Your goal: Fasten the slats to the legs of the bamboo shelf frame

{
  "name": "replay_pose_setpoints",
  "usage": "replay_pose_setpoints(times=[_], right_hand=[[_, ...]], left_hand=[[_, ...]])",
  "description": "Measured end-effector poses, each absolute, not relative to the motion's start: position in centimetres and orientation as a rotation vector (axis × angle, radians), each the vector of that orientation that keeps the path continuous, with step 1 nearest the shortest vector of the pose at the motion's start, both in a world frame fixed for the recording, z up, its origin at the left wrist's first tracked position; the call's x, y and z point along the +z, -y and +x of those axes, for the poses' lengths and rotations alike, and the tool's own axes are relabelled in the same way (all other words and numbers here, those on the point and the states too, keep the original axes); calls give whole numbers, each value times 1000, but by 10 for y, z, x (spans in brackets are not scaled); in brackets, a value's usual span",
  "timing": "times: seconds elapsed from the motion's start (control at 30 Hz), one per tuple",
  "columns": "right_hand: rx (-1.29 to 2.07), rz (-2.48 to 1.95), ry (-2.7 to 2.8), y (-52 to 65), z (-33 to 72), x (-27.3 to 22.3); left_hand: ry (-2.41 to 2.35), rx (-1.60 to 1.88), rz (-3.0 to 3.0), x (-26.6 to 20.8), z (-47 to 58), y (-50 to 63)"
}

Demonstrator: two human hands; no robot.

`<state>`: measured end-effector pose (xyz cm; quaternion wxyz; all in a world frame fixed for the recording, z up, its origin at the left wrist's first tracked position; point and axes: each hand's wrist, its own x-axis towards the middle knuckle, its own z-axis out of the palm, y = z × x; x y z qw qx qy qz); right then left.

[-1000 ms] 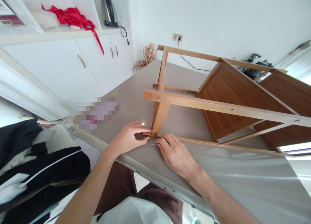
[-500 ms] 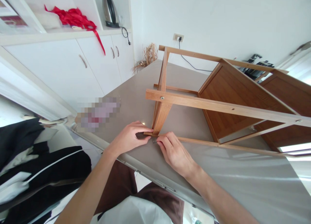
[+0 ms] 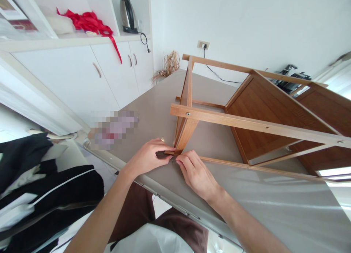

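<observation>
A wooden shelf rack (image 3: pixel 255 123) lies on its side across the table, with slatted legs and brown panels. My left hand (image 3: pixel 146 156) is closed on the end of its near lower leg, thumb below and fingers above. Just right of it, my right hand (image 3: pixel 196 172) is pinched at the same corner, where a crosspiece (image 3: pixel 186 136) meets the leg. A small silvery screw (image 3: pixel 173 159) shows at the right fingertips, partly hidden. On the upper leg a screw head (image 3: pixel 188 114) sits in the wood.
The grey table (image 3: pixel 153 114) carries a blurred-out item (image 3: pixel 113 130) at left and dried stalks (image 3: pixel 171 63) at the back. A kettle (image 3: pixel 128 15) and red ribbon (image 3: pixel 87 22) stand on a shelf. Dark clothes (image 3: pixel 55 194) lie left. A black appliance (image 3: pixel 290 79) is behind the rack.
The view has shifted slightly, so the scene sits a little farther right and lower. Both hands keep their places at the rack's corner; the right fingers have moved only slightly.
</observation>
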<state>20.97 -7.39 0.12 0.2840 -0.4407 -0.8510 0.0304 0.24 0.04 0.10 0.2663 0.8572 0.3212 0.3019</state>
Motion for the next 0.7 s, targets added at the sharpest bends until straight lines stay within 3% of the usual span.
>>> replay_pose_setpoints(times=[0.53, 0.7], right_hand=[[-303, -1133, 2447, 81, 205, 7], [-269, -1137, 2458, 82, 204, 9]], left_hand=[[-856, 837, 2325, 1, 2, -1], [-872, 832, 2327, 0, 2, -1]])
